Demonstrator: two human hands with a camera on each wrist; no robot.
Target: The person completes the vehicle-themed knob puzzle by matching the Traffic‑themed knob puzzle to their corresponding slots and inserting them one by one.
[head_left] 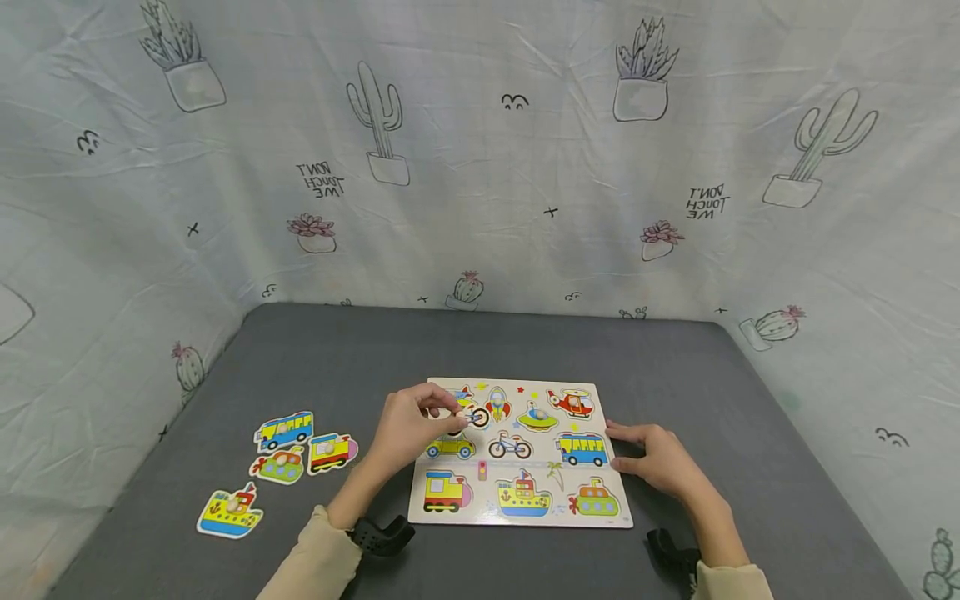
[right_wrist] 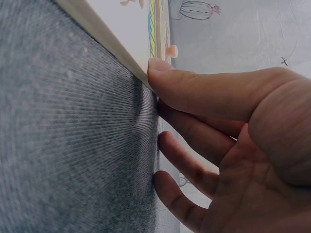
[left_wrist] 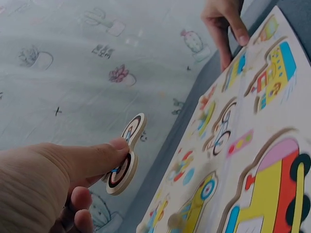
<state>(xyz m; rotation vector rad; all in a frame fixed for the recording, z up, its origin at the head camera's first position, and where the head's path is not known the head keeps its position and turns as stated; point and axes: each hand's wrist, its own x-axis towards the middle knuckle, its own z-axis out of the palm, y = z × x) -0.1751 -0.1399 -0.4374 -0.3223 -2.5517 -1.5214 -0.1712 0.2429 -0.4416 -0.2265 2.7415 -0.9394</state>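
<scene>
My left hand (head_left: 415, 427) pinches a wooden bicycle puzzle piece (left_wrist: 125, 174) between thumb and fingers, raised above the board's left side. The puzzle board (head_left: 483, 504) lies flat, with a matching bicycle picture (head_left: 511, 446) in its middle row. A yellow car piece (left_wrist: 194, 206) with a knob sits in its recess near that hand. At the board's right edge, my right hand (head_left: 660, 458) touches with thumb and index finger spread apart. In the right wrist view its thumb (right_wrist: 194, 92) presses the board's edge, the other fingers loosely bent beside it.
Left of the board lie loose pieces: a bus (head_left: 285, 431), a train (head_left: 332, 452), a submarine (head_left: 279, 467) and a ship (head_left: 230, 511). A helicopter piece (head_left: 572, 403) and a flying saucer (head_left: 537, 417) show in the board's top row. A patterned curtain surrounds the grey table (head_left: 337, 350).
</scene>
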